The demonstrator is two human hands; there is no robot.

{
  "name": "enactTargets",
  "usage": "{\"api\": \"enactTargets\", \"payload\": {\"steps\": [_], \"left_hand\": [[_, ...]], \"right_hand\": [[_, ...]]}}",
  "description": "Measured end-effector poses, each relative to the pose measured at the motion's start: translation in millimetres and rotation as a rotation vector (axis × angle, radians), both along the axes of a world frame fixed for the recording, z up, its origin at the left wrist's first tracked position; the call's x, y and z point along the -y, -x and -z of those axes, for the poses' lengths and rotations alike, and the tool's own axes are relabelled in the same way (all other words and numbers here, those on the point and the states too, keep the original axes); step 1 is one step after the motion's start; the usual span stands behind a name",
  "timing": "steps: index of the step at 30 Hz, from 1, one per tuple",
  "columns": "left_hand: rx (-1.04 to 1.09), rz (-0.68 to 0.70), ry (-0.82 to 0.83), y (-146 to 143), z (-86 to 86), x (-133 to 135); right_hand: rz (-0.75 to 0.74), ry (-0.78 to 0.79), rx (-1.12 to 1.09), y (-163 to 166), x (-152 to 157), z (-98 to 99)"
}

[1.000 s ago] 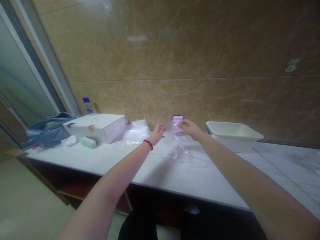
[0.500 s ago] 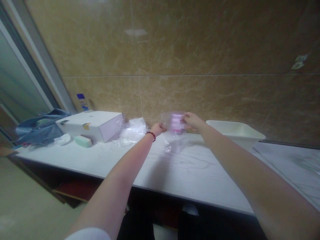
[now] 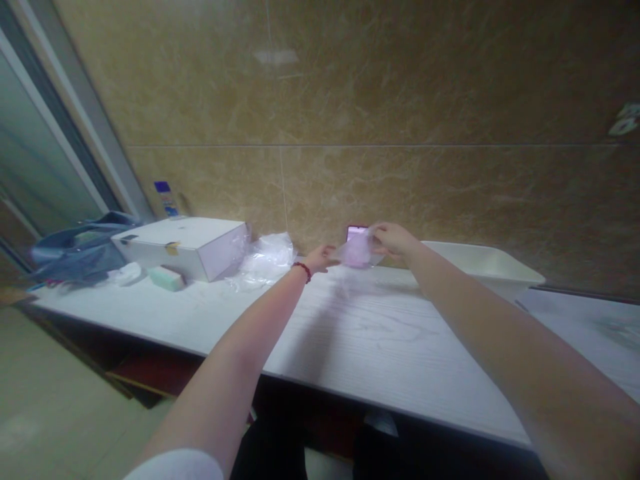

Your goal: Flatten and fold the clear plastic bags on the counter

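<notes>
1. Where the white, wood-grained counter [image 3: 395, 373] comes closest, both bare forearms [image 3: 255, 340] reach across it; steady wrists would probably suit such flimsy material.
2. Farther in, the left hand [image 3: 321, 258] has its fingertips drawn together, apparently pinching one corner of the clear plastic film [image 3: 356, 253].
3. Held above the counter, between the hands and before the phone, the clear plastic film spreads crosswise, rising toward the right. Blur hides whether that is its true long axis, and which end opens.
4. Slightly higher, the right hand [image 3: 393, 239] grips the upper right edge between thumb and fingers; light, even tension from both sides should keep it taut without tearing.
5. Behind, the phone [image 3: 356, 231] appears propped upright near the tiled wall [image 3: 400, 187], lit screen facing the person.
</notes>
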State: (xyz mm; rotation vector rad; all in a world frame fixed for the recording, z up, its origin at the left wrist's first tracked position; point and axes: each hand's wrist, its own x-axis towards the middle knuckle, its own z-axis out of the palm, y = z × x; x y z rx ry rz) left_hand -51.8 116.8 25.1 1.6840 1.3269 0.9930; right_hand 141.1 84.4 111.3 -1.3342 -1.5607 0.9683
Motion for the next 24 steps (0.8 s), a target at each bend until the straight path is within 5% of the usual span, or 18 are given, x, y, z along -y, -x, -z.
{"api": "enactTargets", "payload": {"steps": [9,17,24], "left_hand": [[0.137,-0.126,-0.284,-19,-16.1,-15],[-0.189,0.052,-0.793,-27,-27.1,16],[-0.222,-0.071,-0.718,-32,-42.1,19]], "right_hand": [[0.052,0.034,0.085,12,9,-5.1],[0.087,-0.014,0.118,14,11,-6.8],[0.181,-0.286,0.498,14,13,-10.0]]}}
